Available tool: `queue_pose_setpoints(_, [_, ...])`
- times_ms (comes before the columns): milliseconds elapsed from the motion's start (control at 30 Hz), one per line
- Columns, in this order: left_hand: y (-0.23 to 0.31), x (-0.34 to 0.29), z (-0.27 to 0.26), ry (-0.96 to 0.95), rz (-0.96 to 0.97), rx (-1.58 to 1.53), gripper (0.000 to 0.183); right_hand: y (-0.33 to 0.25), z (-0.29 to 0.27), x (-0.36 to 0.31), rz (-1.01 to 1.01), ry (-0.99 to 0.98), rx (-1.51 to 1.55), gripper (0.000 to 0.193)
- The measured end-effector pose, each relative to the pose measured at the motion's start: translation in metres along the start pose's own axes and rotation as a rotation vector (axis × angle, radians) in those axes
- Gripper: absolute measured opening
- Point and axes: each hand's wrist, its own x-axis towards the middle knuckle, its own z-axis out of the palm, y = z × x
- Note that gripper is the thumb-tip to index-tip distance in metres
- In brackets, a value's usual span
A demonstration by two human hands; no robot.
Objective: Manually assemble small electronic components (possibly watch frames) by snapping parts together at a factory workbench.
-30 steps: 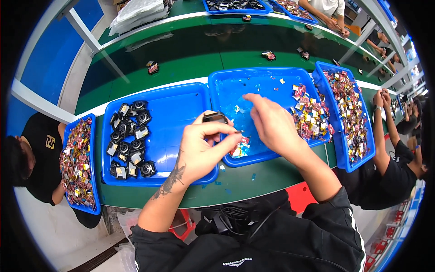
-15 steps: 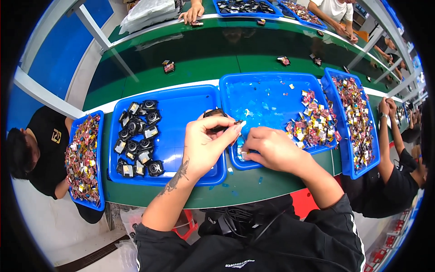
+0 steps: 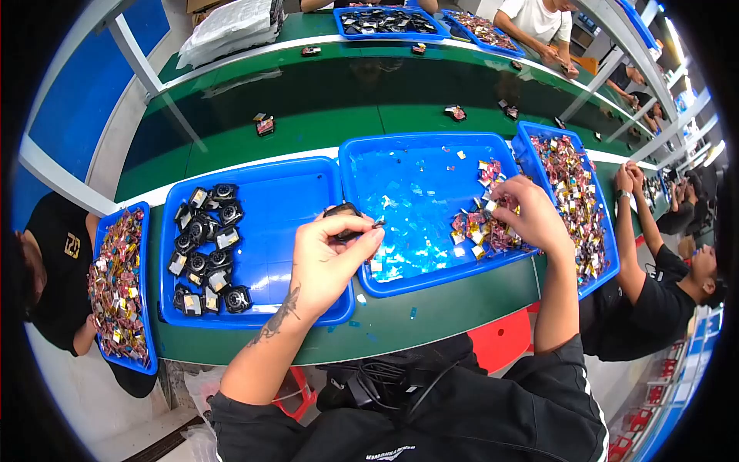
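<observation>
My left hand (image 3: 327, 258) pinches a black plastic casing (image 3: 348, 223), held between thumb and fingers above the gap between two blue trays. The fingers cover much of it. My right hand (image 3: 533, 215) is at the pile of small red, yellow and white electronic parts (image 3: 479, 231) in the middle tray (image 3: 431, 286). Its fingertips are pinched together beside a white piece; what they hold is partly hidden. Blue and clear film scraps (image 3: 400, 239) lie across the left part of that tray. Several black casings with round faces (image 3: 204, 239) sit in the left tray (image 3: 265, 316).
Blue trays heaped with small parts stand at the far left (image 3: 121, 285) and right (image 3: 573, 200). Beyond runs a green conveyor belt (image 3: 339, 115) with scattered pieces (image 3: 265, 125). Co-workers sit on both sides and opposite. A red stool (image 3: 500, 339) stands below the table.
My right hand has moved right, from the near left corner of the middle tray to the parts pile. My left hand keeps its hold on the casing. The whole view has shifted slightly.
</observation>
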Motion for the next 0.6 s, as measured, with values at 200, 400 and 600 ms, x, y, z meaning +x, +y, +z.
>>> queue_pose_setpoints(200, [-0.011,-0.004,0.017,-0.044,-0.093,-0.164,0.008,-0.063,0.063,-0.019,-0.174,0.12,0.6,0.021])
queue_pose_setpoints(400, [-0.012,-0.008,0.019,-0.137,-0.039,-0.131,0.01,-0.092,0.091,-0.018,-0.272,0.206,0.631,0.012])
queue_pose_setpoints(600, [0.001,-0.013,0.011,-0.081,-0.049,-0.103,0.046,-0.093,0.074,-0.023,-0.107,0.255,0.677,0.014])
